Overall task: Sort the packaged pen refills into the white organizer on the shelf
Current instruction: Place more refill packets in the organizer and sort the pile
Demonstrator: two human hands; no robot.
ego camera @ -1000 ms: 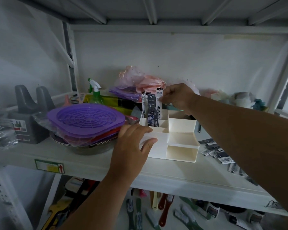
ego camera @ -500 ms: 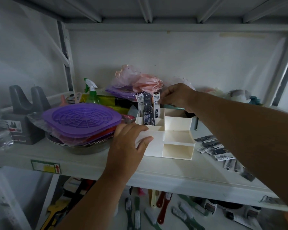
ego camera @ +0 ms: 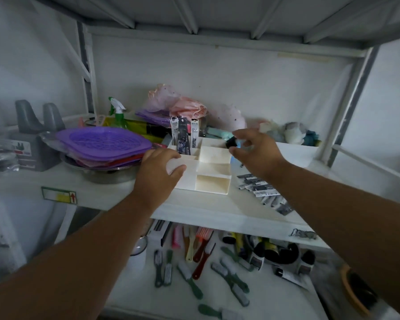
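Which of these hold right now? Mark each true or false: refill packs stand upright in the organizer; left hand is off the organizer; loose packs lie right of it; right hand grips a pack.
1. Refill packs stand upright in a rear compartment of the white organizer. True.
2. The left hand is off the organizer. False: it rests on its front left corner.
3. Loose packs lie right of the organizer. True.
4. The right hand grips a pack. False: its fingers are spread and hold no pack.
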